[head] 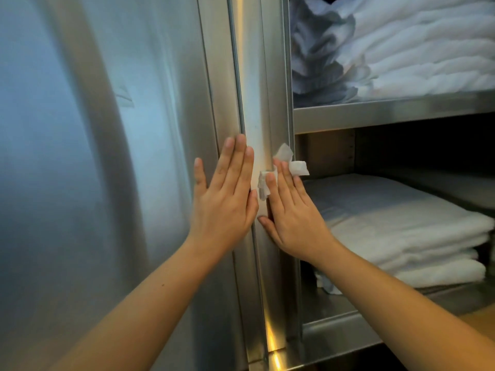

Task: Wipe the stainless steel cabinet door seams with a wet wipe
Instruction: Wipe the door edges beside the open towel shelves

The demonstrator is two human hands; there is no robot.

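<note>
A stainless steel cabinet door (112, 156) fills the left half of the head view, with its vertical seam (242, 103) running down beside a steel post (267, 89). My left hand (227, 199) lies flat with straight fingers on the door's edge, just left of the seam. My right hand (292, 210) presses a crumpled white wet wipe (289, 164) against the post with straight fingers. The wipe sticks out above and to the left of those fingers.
To the right the cabinet stands open. A steel shelf (388, 113) carries a pile of white linen (401, 44). Below it, folded white towels (401, 231) are stacked on a lower shelf (348, 328).
</note>
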